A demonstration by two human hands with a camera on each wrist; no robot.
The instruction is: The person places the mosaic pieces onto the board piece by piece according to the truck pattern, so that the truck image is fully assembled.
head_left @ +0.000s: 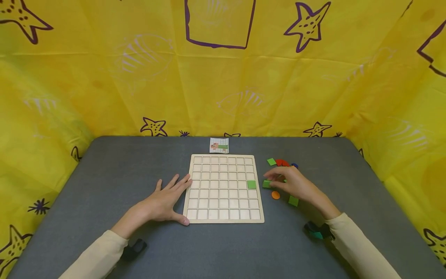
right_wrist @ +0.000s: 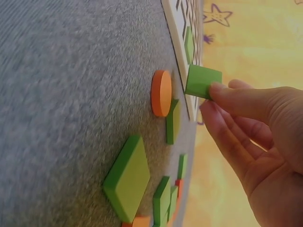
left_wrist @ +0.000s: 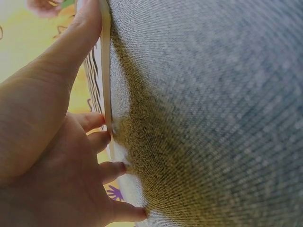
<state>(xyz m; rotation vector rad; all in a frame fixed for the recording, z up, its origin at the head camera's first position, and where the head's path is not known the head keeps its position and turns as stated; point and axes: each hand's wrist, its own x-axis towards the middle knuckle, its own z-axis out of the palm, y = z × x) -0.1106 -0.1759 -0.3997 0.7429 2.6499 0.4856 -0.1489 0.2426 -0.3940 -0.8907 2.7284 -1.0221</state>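
A pale wooden grid board [head_left: 223, 193] lies on the table with one green square tile [head_left: 251, 184] in a cell by its right edge. My left hand [head_left: 163, 203], fingers spread, rests against the board's left side, thumb at the near corner. Just right of the board, my right hand [head_left: 296, 182] pinches another green square tile [right_wrist: 203, 81] between thumb and fingers, as the right wrist view shows. An orange disc [head_left: 275, 195] and a loose green tile [head_left: 293, 200] lie beneath and beside that hand.
Behind the board lies a small picture card [head_left: 219, 145] with a coloured grid pattern. Red pieces [head_left: 282, 162], a green tile [head_left: 271, 161] and a blue piece [head_left: 295, 165] lie beyond the right hand. Yellow patterned cloth [head_left: 216, 77] surrounds the grey table [head_left: 223, 252].
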